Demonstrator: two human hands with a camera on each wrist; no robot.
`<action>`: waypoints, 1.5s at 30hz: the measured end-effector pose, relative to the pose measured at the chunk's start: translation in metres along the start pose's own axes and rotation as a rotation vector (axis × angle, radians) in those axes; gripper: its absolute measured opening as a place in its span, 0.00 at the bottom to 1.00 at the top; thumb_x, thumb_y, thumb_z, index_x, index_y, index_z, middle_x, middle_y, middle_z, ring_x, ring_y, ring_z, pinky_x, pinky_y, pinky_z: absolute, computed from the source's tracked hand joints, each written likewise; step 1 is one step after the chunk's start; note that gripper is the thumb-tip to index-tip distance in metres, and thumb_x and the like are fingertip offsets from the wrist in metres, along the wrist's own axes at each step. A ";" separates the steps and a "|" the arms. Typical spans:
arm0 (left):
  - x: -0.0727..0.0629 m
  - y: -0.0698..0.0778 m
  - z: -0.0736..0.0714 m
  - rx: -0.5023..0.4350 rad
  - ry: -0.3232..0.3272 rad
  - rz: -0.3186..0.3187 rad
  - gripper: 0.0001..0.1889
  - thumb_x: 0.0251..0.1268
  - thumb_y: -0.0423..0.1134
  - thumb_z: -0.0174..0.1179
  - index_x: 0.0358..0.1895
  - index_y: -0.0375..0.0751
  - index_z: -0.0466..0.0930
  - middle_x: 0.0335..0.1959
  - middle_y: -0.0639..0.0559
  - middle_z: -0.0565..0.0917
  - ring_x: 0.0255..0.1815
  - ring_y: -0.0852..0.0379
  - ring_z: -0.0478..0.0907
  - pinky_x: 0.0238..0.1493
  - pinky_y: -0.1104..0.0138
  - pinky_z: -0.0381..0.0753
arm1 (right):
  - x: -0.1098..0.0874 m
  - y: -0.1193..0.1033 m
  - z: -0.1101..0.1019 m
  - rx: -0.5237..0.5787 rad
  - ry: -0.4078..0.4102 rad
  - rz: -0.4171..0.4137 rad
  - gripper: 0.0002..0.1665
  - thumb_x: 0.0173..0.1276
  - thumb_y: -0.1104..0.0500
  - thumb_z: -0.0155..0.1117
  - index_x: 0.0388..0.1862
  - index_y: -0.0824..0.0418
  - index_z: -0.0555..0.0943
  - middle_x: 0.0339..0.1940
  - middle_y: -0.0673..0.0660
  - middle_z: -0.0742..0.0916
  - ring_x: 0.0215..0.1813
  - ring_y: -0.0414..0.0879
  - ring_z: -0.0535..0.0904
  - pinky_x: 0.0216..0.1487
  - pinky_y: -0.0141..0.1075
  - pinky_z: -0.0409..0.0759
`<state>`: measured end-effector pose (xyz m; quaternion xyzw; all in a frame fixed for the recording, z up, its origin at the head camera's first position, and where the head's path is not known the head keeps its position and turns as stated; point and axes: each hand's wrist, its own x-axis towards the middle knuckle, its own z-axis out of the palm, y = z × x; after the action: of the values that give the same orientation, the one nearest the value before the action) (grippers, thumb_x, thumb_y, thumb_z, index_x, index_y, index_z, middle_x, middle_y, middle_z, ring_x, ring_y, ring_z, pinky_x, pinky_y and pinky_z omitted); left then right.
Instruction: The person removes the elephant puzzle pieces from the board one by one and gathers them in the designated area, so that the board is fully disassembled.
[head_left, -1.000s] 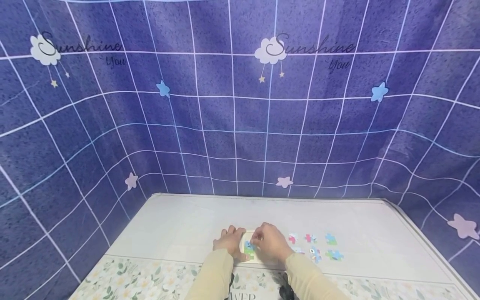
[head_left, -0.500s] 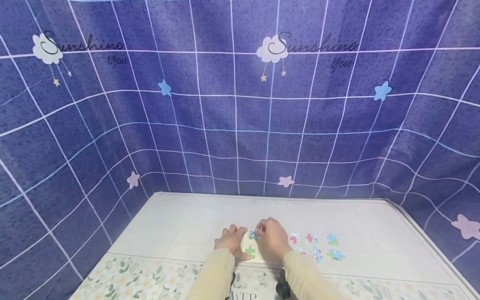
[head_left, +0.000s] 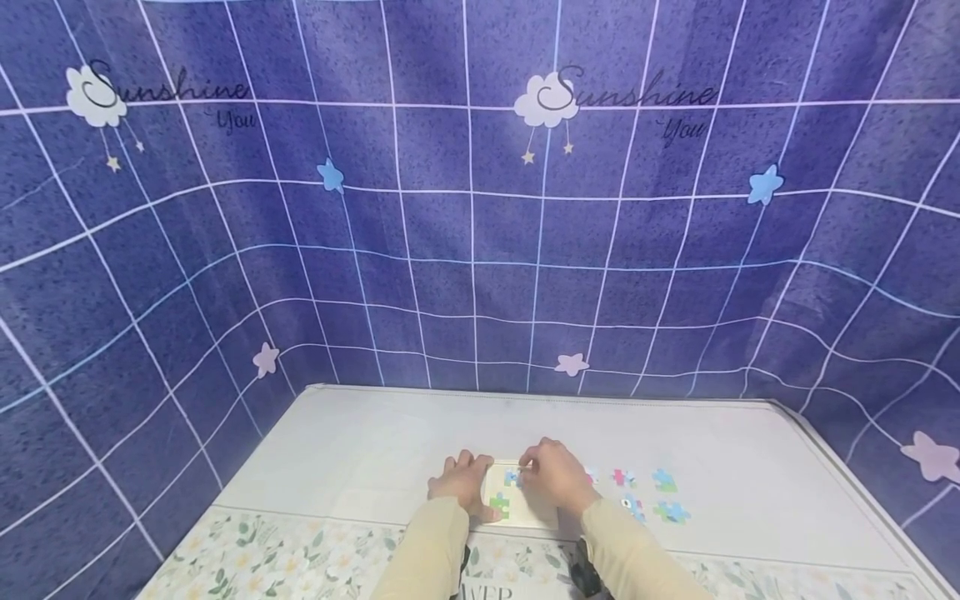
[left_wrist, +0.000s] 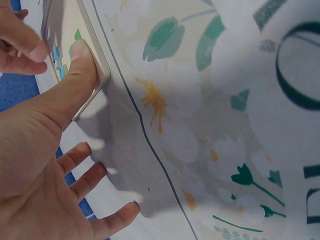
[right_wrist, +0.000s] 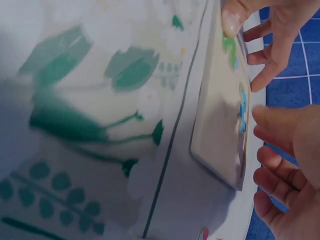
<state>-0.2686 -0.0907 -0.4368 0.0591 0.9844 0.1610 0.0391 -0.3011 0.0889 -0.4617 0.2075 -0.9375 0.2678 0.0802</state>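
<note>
A pale, shallow puzzle tray (head_left: 536,515) lies between the hands. My left hand (head_left: 459,485) spans its left side, its thumb resting at the near corner on a green puzzle piece (head_left: 498,503). The other fingers (left_wrist: 82,185) spread beside the tray, fairly straight. Near the tray's far edge lies a blue puzzle piece (head_left: 512,477), seen edge-on in the right wrist view. My right hand (head_left: 558,477) hovers at its right side, with fingertips (right_wrist: 259,114) just off the piece and the remaining fingers loosely bent. This hand hides the tray's right part in the head view.
To the right lie several loose puzzle pieces, including a red-and-blue piece (head_left: 622,477), a blue-and-green piece (head_left: 664,480) and a piece with an eye print (head_left: 632,507). A flowered cloth (head_left: 300,554) covers the near table edge. A blue grid curtain (head_left: 480,250) stands behind.
The blue piece has gone from beside the green piece to the tray's far edge, then slightly right. My right hand has shifted right with it; the left hand stays put.
</note>
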 end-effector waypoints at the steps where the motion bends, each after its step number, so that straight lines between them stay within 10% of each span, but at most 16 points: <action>1: 0.001 0.000 0.001 -0.002 0.000 -0.001 0.44 0.38 0.50 0.82 0.65 0.45 0.76 0.52 0.45 0.77 0.57 0.42 0.72 0.58 0.30 0.74 | -0.001 0.000 0.000 -0.008 -0.010 0.000 0.12 0.56 0.61 0.78 0.39 0.62 0.89 0.28 0.50 0.79 0.32 0.44 0.74 0.33 0.37 0.78; 45: -0.008 0.001 -0.003 -0.021 0.028 0.019 0.42 0.41 0.46 0.82 0.66 0.44 0.76 0.53 0.44 0.77 0.55 0.42 0.72 0.57 0.33 0.76 | -0.029 0.014 -0.020 0.012 -0.047 -0.094 0.14 0.56 0.58 0.79 0.41 0.60 0.88 0.37 0.51 0.83 0.42 0.48 0.78 0.48 0.49 0.84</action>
<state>-0.2609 -0.0915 -0.4334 0.0656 0.9825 0.1727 0.0244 -0.2804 0.1198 -0.4591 0.2579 -0.9268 0.2642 0.0691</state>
